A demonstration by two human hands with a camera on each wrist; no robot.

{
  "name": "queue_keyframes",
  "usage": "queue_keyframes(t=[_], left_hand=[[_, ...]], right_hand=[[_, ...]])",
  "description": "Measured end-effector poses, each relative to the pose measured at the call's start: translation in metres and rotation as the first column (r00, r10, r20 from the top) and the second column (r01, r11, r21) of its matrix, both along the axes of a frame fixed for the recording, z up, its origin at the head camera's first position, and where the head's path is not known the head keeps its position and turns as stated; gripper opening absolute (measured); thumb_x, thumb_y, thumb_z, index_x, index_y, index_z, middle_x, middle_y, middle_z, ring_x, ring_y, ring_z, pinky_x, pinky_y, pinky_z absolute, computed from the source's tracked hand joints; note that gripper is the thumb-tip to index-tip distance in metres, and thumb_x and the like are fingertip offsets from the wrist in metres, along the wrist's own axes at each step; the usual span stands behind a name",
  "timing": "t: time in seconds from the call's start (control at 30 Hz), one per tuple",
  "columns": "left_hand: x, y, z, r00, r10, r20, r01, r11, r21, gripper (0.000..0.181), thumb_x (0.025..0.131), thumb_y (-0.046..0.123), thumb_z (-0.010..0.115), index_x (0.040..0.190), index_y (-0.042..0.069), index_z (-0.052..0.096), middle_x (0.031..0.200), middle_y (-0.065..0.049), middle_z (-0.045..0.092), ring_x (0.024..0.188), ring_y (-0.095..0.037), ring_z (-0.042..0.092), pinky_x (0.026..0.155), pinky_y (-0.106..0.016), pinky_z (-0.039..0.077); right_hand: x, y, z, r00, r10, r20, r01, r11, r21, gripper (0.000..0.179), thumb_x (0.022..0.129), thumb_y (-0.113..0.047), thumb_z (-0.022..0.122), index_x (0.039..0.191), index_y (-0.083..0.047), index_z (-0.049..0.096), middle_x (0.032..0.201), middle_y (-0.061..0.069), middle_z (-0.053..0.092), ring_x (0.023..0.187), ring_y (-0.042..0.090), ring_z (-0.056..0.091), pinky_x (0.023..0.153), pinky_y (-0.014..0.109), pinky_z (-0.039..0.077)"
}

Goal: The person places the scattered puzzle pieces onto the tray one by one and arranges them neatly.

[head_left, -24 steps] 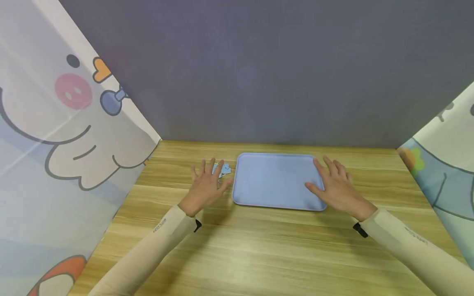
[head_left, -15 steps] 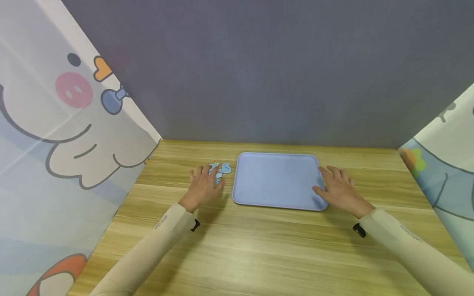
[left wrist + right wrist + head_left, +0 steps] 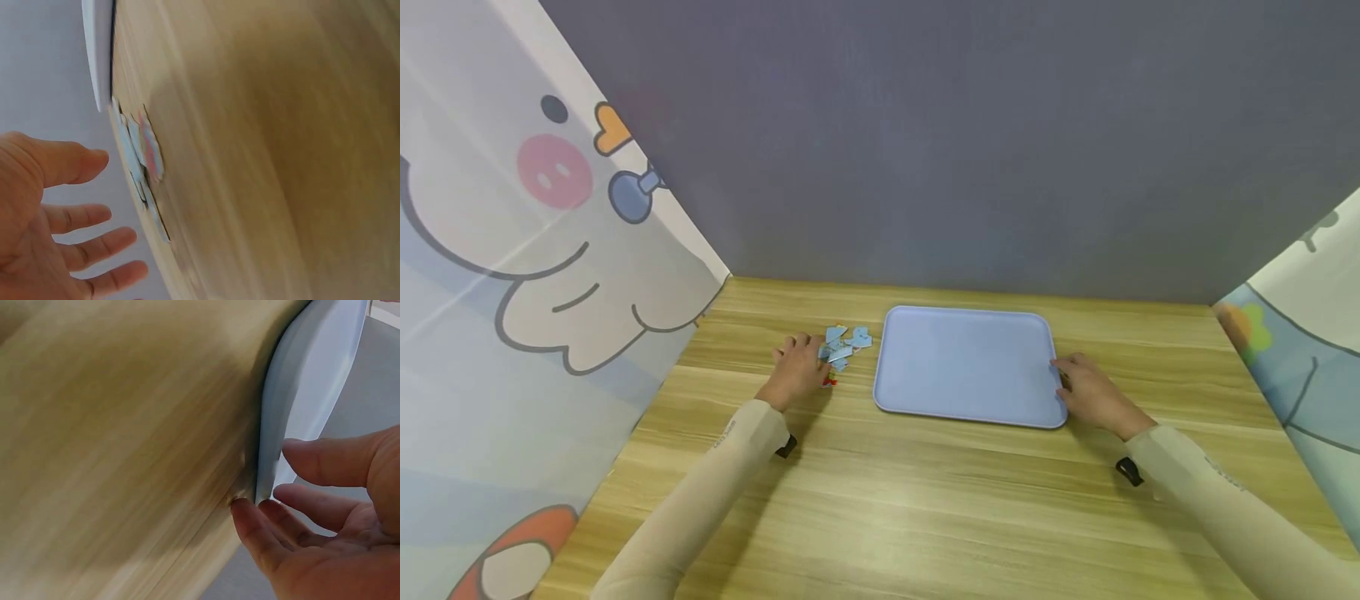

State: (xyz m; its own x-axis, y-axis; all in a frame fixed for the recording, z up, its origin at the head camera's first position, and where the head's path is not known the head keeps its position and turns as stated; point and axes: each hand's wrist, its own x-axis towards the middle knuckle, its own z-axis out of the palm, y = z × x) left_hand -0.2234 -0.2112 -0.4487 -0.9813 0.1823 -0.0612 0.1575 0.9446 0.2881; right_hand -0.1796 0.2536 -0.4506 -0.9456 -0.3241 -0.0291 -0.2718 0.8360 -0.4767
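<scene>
Curving at tray [image 3: 966, 362] edge, your right grip [image 3: 1093, 396] perhaps steadies it; cannot tell if pinching. Your left grip [image 3: 797, 373]: relaxed, empty, beside puzzle pieces [image 3: 841, 353], seemingly grouped for reach.

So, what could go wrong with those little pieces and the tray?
The pieces are thin and lie bunched together, so the left hand might push some away or miss one.

The right hand is right at the edge of the tray, so a bump could slide the tray into the pieces, which lie close to its other end.
</scene>
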Motion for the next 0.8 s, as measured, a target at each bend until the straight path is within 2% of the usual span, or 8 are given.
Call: queue_keyframes(t=[0.23, 0.47, 0.53, 0.8], left_hand=[[-0.005, -0.002, -0.004, 0.999, -0.003, 0.033, 0.003, 1.0, 0.002, 0.054, 0.092, 0.027, 0.062, 0.137, 0.004, 0.044, 0.13, -0.019, 0.045, 0.119, -0.04, 0.034, 0.09, -0.059, 0.027], [-0.012, 0.004, -0.004, 0.992, -0.124, 0.011, 0.124, 0.992, 0.021, 0.052, 0.088, 0.022, 0.069, 0.134, 0.005, 0.05, 0.129, -0.016, 0.05, 0.114, -0.035, 0.041, 0.087, -0.054, 0.034], [-0.013, 0.007, -0.004, 0.99, -0.141, 0.014, 0.14, 0.99, 0.015, 0.05, 0.088, 0.02, 0.069, 0.132, 0.006, 0.051, 0.126, -0.014, 0.052, 0.111, -0.033, 0.044, 0.086, -0.052, 0.035], [-0.017, 0.015, -0.005, 0.991, -0.125, 0.045, 0.125, 0.992, -0.007, 0.038, 0.09, 0.019, 0.066, 0.125, 0.006, 0.058, 0.111, -0.011, 0.058, 0.101, -0.03, 0.047, 0.089, -0.053, 0.037]], right_hand=[[0.0, 0.003, -0.002, 1.0, 0.001, -0.03, -0.001, 1.0, -0.003, 0.046, 0.084, 0.005, 0.061, 0.124, 0.02, 0.047, 0.124, 0.033, 0.043, 0.113, 0.05, 0.044, 0.092, 0.058, 0.037], [-0.001, 0.005, -0.004, 0.999, 0.006, -0.048, -0.007, 1.0, -0.014, 0.045, 0.084, 0.006, 0.06, 0.124, 0.02, 0.047, 0.125, 0.033, 0.043, 0.115, 0.05, 0.042, 0.094, 0.058, 0.036], [-0.001, 0.005, -0.004, 0.999, 0.007, -0.049, -0.008, 1.0, -0.021, 0.045, 0.084, 0.006, 0.06, 0.124, 0.02, 0.047, 0.125, 0.033, 0.043, 0.115, 0.05, 0.042, 0.094, 0.059, 0.035], [0.002, 0.004, -0.003, 0.999, 0.002, -0.041, -0.003, 0.999, -0.032, 0.044, 0.084, 0.007, 0.059, 0.124, 0.021, 0.046, 0.125, 0.033, 0.043, 0.115, 0.05, 0.042, 0.094, 0.058, 0.036]])
